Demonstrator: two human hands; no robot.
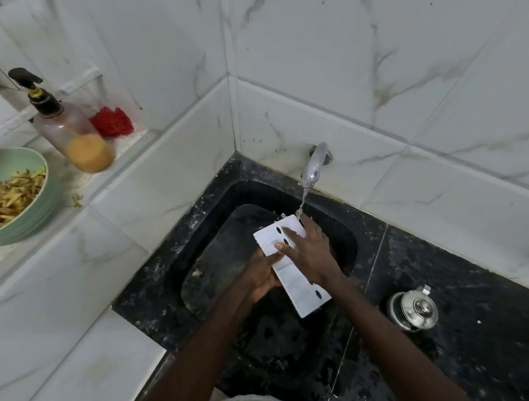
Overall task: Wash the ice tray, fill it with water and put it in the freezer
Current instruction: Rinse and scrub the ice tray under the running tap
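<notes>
The ice tray [298, 287] sits over the sink [217, 258] under the tap [314, 164]; bowl [36, 218] and bottle [74, 136] left, pot [415, 308] right.

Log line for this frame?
stage: washing | ice tray: over sink, under running tap | left hand: grips edge | right hand: flat on top

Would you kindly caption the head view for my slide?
The left hand holds the white ice tray while the right hand presses it under the running tap.

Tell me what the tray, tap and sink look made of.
Tray: white, matte, probably plastic; thin, with oval holes. Tap: polished metal, judging by bright reflections. Sink: black with pale speckles, likely stone or stone composite.
</notes>
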